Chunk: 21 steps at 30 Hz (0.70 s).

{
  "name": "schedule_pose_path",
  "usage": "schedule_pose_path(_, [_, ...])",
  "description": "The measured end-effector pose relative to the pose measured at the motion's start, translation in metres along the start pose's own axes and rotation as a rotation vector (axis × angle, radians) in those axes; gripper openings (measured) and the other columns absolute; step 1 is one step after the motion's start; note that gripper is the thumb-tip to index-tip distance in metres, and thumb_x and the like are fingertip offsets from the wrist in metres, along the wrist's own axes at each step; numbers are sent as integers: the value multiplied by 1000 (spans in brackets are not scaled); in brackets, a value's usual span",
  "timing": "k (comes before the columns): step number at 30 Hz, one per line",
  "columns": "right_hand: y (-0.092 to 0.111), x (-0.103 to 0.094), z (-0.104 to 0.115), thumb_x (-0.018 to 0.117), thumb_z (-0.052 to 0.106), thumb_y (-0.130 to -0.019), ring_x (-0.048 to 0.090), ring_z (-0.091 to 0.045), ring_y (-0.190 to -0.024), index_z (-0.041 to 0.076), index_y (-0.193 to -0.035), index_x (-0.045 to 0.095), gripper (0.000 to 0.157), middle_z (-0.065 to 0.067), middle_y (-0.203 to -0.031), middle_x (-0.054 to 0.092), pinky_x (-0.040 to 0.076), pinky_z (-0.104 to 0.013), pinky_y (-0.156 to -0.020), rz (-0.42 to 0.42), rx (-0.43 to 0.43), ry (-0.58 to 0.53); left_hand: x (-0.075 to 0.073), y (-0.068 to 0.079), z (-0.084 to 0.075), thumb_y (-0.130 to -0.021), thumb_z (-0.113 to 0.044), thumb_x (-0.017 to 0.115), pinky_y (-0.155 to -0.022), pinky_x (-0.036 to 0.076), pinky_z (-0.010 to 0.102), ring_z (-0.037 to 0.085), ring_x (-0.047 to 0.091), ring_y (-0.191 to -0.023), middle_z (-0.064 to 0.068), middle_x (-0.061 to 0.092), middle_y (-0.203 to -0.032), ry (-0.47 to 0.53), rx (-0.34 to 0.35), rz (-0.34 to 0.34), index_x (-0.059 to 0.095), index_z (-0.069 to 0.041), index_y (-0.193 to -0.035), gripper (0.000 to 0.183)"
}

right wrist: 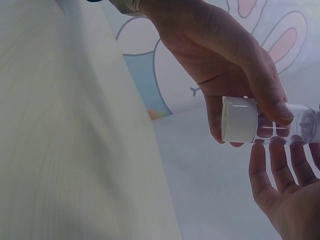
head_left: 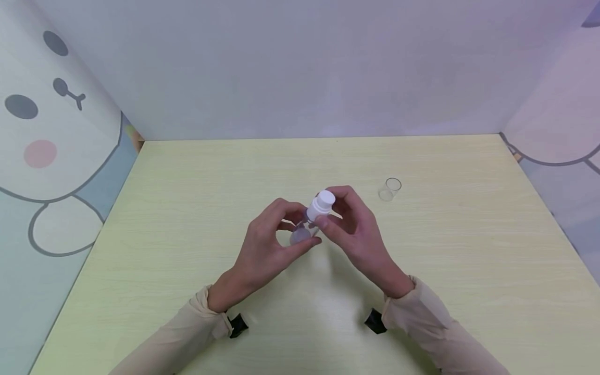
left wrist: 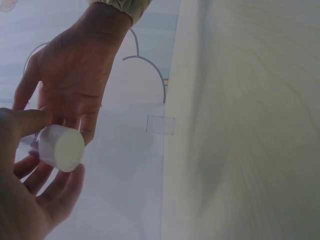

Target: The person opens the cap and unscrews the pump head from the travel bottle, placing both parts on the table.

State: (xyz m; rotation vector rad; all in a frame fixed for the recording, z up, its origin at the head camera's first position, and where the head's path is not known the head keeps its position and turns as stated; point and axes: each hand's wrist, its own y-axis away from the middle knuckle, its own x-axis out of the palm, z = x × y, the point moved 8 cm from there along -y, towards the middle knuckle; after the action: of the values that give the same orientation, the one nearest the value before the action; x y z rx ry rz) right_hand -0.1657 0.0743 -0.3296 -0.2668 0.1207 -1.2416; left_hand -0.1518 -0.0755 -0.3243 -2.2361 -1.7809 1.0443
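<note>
Here, left fingers (head_left: 287,209) clasp a clear cylindrical bottle (right wrist: 300,113), right fingers (head_left: 333,229) its white top (head_left: 324,200)

Bottle (right wrist: 302,120) cut off at R edge, R-wrist view; prob. cap end.

And there's the bottle (head_left: 320,208), white at both ends, clear through the middle! Beige sleeves (head_left: 180,333); a pale yellow table (head_left: 197,182) streaked with fine wood grain; a see-through cup (head_left: 389,190) with a thin dark rim. Lilac-grey on one wall (head_left: 304,70), and here's a white cartoon face (head_left: 51,117), grey-eyed, pink-cheeked, grey-outlined, against soft blue!
</note>
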Motion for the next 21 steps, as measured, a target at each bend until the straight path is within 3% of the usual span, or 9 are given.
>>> schedule_pose_path(8, [0, 0, 1, 63, 6, -102, 62, -22, -117, 0, -135, 55, 34, -2, -124, 61, 59, -31, -101, 13, -12, 49, 0, 1, 0, -81, -12, 90, -77, 65, 27, 14, 69, -97, 2, 66, -106, 5, -9, 1, 64, -9, -120, 46])
schedule_pose_path(15, [1, -1, 1, 61, 5, -103, 62, -23, -123, -2, -135, 57, 33, -20, -134, 61, 58, -33, -105, 19, -19, 46, 0, 1, 1, -81, -11, 90, -77, 65, 28, 16, 70, -96, 3, 67, -107, 7, -13, -3, 64, -9, -120, 46])
schedule_pose_path(21, [1, -1, 0, 60, 5, -103, 61, -24, -127, -1, -137, 57, 34, -10, -137, 63, 57, -34, -107, 24, -13, 48, 0, 1, 1, -82, -12, 90, -77, 65, 27, 15, 70, -97, 2, 67, -107, 5, -13, -2, 63, -8, -120, 47])
